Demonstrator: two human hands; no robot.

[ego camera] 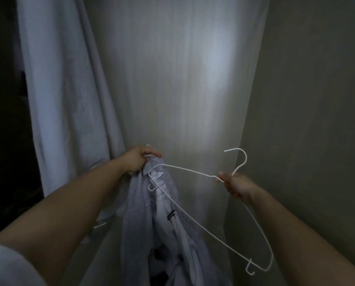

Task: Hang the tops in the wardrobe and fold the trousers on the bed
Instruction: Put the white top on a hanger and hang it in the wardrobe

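- Grey sleeve [5,267] sat nearest, below the left forearm.
- Left hand [138,159] gripped the pale shirt [151,223] at its collar; the shirt hung beneath it.
- Right hand [235,185] pinched the white wire hanger [193,213] at its neck, hook above the fingers.

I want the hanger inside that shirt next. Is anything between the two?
Nothing visible. The white hanger, gripped by the right hand, already has one end against the shirt, which the left hand holds at its top.
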